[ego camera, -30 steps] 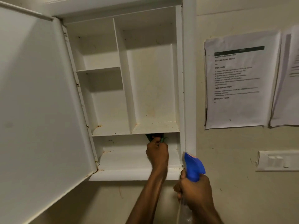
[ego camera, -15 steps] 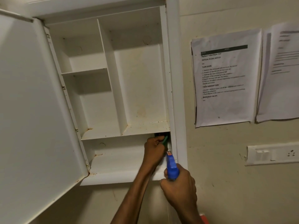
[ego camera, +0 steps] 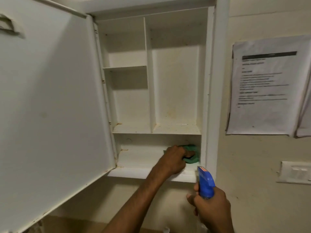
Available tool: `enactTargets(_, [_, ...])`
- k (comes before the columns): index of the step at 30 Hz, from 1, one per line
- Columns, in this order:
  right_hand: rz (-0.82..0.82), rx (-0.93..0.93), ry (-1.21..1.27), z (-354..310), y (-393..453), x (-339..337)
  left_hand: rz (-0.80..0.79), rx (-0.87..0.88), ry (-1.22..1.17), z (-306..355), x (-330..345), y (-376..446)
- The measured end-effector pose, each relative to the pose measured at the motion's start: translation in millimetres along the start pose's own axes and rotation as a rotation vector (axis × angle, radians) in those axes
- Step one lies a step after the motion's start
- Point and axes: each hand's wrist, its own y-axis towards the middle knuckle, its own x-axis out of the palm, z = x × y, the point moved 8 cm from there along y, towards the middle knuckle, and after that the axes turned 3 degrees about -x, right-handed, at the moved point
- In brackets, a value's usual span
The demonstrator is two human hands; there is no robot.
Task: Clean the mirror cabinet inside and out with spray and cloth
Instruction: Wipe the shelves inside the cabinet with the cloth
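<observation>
The white mirror cabinet (ego camera: pixel 208 81) hangs on the wall with its door (ego camera: pixel 50 106) swung wide to the left, showing bare, stained shelves. My left hand (ego camera: pixel 175 158) reaches into the bottom compartment and presses a green cloth (ego camera: pixel 242 153) against its right back corner. My right hand (ego camera: pixel 212 207) is below the cabinet's right bottom corner, closed around a spray bottle whose blue trigger head (ego camera: pixel 205 182) points up toward the cabinet. The bottle's body is hidden by my hand.
Printed paper sheets (ego camera: pixel 265 84) are taped to the beige wall right of the cabinet. A white switch plate (ego camera: pixel 296 172) sits lower right. The open door fills the left side of the view.
My left hand has dropped from under the middle shelf to the bottom shelf's right corner, the green cloth now showing. The spray bottle has moved right and lower, away from the cabinet edge.
</observation>
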Motion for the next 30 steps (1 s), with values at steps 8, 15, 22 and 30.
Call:
enactTargets(8, [-0.055, 0.015, -0.049, -10.8, -12.0, 35.6, -0.106, 0.072, 0.039, -8.8, -6.6, -2.3])
enactTargets(15, [-0.055, -0.030, 0.031, -17.3, -10.2, 49.3, -0.134, 0.058, 0.253, -68.6, -38.2, -9.8])
enactTargets(22, [-0.090, -0.072, 0.082, -21.9, -9.7, 64.7, -0.112, -0.235, 0.396, -141.7, -69.3, -43.1])
enactTargets(30, [-0.223, -0.013, 0.159, -25.7, -2.3, 79.7, -0.121, -0.338, 0.758, -130.7, -73.2, -47.4])
